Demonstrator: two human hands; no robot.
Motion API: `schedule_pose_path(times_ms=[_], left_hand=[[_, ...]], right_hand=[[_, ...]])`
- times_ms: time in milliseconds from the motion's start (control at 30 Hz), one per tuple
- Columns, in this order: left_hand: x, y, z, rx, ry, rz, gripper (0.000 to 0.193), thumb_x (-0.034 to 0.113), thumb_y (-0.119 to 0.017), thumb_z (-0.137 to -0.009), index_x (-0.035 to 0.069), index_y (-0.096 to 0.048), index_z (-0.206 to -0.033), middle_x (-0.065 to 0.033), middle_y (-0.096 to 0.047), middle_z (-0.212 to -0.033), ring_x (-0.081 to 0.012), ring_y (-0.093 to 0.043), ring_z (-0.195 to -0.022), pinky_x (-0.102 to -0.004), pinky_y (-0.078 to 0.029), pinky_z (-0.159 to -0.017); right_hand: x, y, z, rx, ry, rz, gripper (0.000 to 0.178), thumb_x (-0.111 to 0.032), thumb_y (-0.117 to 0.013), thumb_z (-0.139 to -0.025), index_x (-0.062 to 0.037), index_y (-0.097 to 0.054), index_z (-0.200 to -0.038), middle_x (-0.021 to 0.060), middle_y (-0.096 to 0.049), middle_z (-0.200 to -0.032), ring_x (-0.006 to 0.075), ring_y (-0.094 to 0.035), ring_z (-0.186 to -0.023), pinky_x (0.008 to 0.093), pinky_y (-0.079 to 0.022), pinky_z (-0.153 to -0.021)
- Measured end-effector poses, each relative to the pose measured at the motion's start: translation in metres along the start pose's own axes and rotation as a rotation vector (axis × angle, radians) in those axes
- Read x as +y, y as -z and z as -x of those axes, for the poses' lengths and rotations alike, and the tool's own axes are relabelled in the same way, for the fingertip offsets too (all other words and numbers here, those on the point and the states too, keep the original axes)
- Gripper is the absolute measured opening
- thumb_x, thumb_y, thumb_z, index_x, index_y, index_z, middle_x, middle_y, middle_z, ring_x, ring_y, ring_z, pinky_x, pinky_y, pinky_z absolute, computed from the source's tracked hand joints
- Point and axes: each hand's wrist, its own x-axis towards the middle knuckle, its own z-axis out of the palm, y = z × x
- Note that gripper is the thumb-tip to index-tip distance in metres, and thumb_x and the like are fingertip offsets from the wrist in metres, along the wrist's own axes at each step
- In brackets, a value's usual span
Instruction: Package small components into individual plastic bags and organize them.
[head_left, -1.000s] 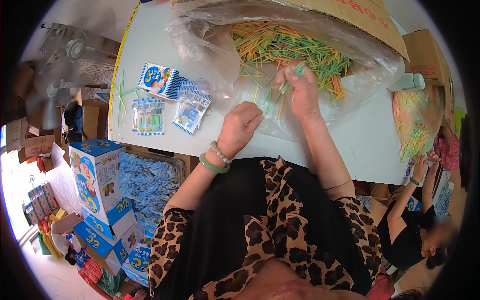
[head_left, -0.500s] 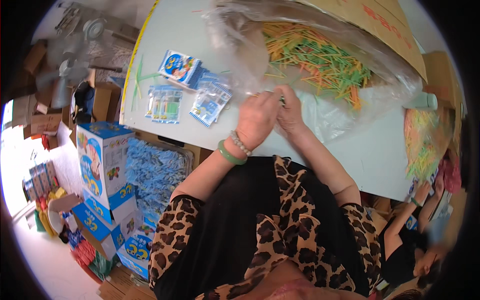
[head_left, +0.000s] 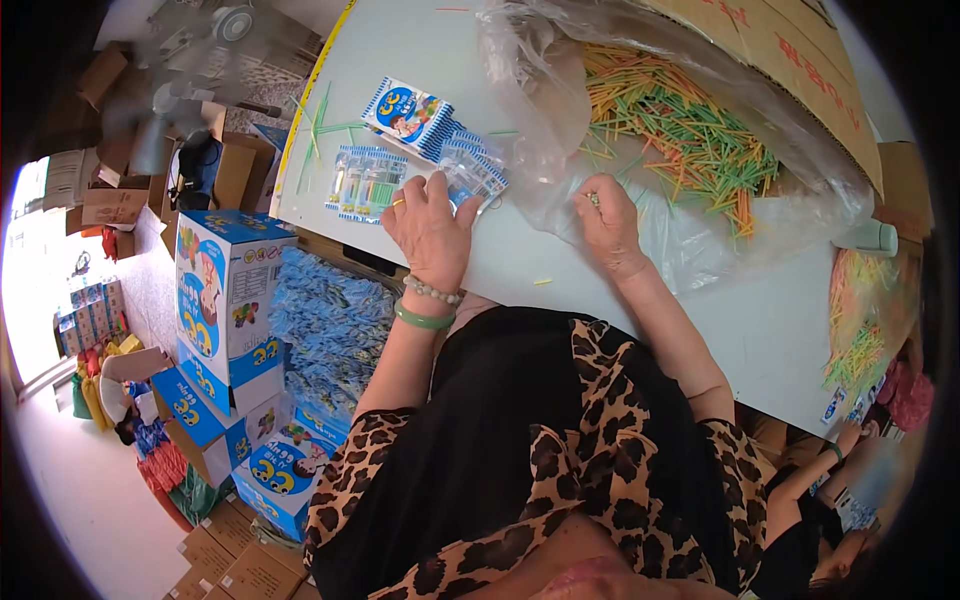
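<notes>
My left hand [head_left: 432, 228] reaches over the near edge of several small blue-and-white packets, its fingers spread and nothing in its grip. Beneath its fingertips lie filled packets [head_left: 362, 180] with coloured sticks showing through and a clear-fronted packet [head_left: 470, 175]. Behind these sits a stack of printed packets [head_left: 405, 108]. Closed in a fist, my right hand [head_left: 612, 228] holds a small bundle of thin sticks [head_left: 593, 198], whose ends poke out by the thumb. Just beyond it, a heap of green, orange and yellow sticks [head_left: 690, 130] rests in a clear plastic bag [head_left: 540, 160].
The bag spills from a cardboard carton [head_left: 800, 60] on the white table [head_left: 690, 330]. Loose green sticks [head_left: 318, 128] lie far left; a short yellow piece [head_left: 543, 281] lies nearer. Left below stand blue boxes [head_left: 205, 285] and a heap of blue packets [head_left: 325, 320]. Another person's hand [head_left: 850, 438] works at right.
My hands, together half a second ago, have parted. The left has moved left to the packets and opened; the right stays near the bag, closed. A short yellow piece now shows on the table.
</notes>
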Motion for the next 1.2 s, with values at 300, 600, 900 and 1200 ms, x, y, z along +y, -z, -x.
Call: schedule_pose_path(times_ms=[300,600,900,1200], left_hand=[[-0.011,-0.002,-0.011,-0.018,0.026,0.095,0.028,0.017,-0.077,-0.068,0.008,-0.057,-0.085,-0.0083,-0.056,-0.09,-0.0296,-0.054,-0.092,-0.0427,-0.035,-0.081],[0.028,0.014,0.001,-0.454,0.295,1.396,0.021,0.0,-0.056,-0.089,-0.002,-0.061,-0.109,0.0011,-0.063,-0.091,-0.0068,-0.055,-0.087,-0.024,-0.047,-0.075],[0.052,-0.014,0.0,-0.581,0.013,1.132,0.014,0.004,-0.065,-0.085,-0.004,-0.06,-0.074,-0.0004,-0.053,-0.073,-0.0072,-0.046,-0.068,-0.0261,-0.04,-0.06],[0.063,-0.014,-0.007,-0.774,0.343,1.41,0.013,0.004,-0.069,-0.082,-0.004,-0.063,-0.074,-0.0005,-0.052,-0.074,-0.006,-0.046,-0.069,-0.0239,-0.039,-0.06]], right_hand=[[-0.004,0.001,-0.003,-0.085,0.259,0.226,0.013,-0.007,-0.063,-0.083,-0.0059,-0.055,-0.093,0.0129,-0.057,-0.086,0.0342,-0.056,-0.082,0.0408,-0.046,-0.075],[-0.07,0.029,-0.015,-0.402,-0.717,-0.677,0.015,-0.009,-0.057,-0.087,-0.0065,-0.058,-0.102,-0.0056,-0.047,-0.073,0.0042,-0.043,-0.065,0.0225,-0.036,-0.055],[-0.056,0.042,-0.006,-0.419,-0.668,-0.363,0.012,-0.012,-0.057,-0.088,-0.0062,-0.058,-0.098,-0.0051,-0.047,-0.068,0.0037,-0.041,-0.061,0.0203,-0.033,-0.054],[-0.053,0.048,-0.007,-0.379,-0.589,-0.551,0.008,-0.014,-0.059,-0.088,-0.0068,-0.058,-0.084,-0.0071,-0.046,-0.067,0.0029,-0.038,-0.059,0.0194,-0.032,-0.053]])
